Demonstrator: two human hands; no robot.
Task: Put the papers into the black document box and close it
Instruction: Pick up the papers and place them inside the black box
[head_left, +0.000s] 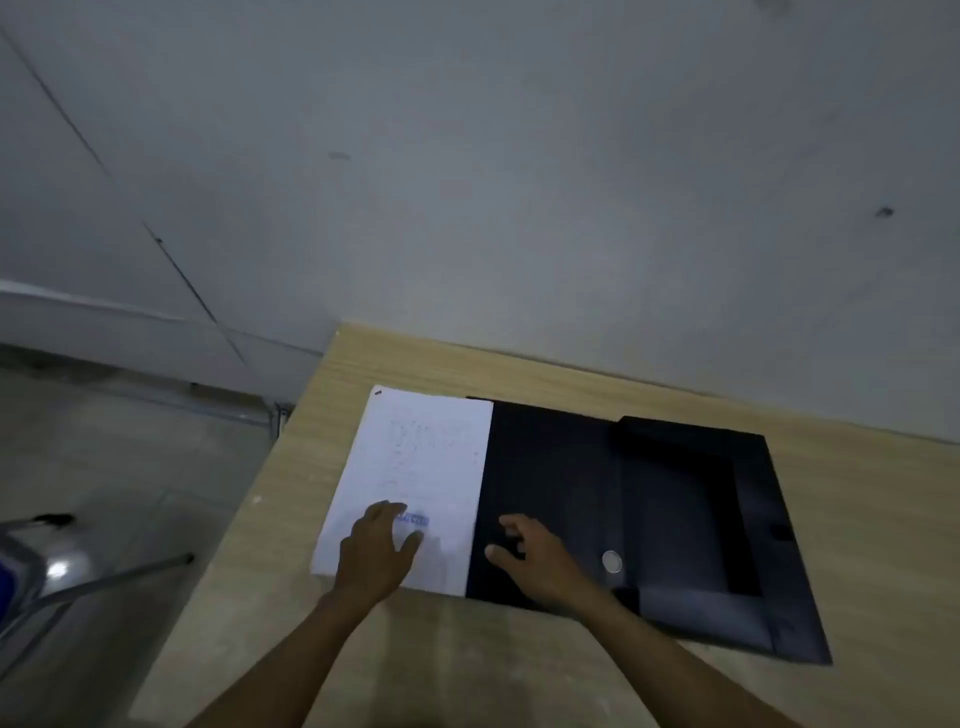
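the left hand (376, 548) lies flat and open, palm down, on the near part of the papers (415, 478), fingers spread over a small blue stamp mark (414, 519) printed there. it grips nothing. the right hand (535, 558) sits just beside it to the right, resting on the black surface with its fingers loosely curled and slightly apart; it too holds nothing that can be made out.

the papers form a white stack with faint writing, lying on the left side of the black document box (649, 519), whose right edge of paper meets the dark panel where the right hand rests. the box lies opened out flat on the wooden table (363, 649), its flaps spread toward the right, with a raised black wall along its far right part. a small round silver snap (612, 561) shows on the black panel just right of the right hand.

the table's far edge runs along a plain grey wall (519, 182). to the left, off the table, the floor (104, 467) is visible with the metal legs of a chair (78, 587), well apart from both hands. nothing lies between the hands and the papers or box.
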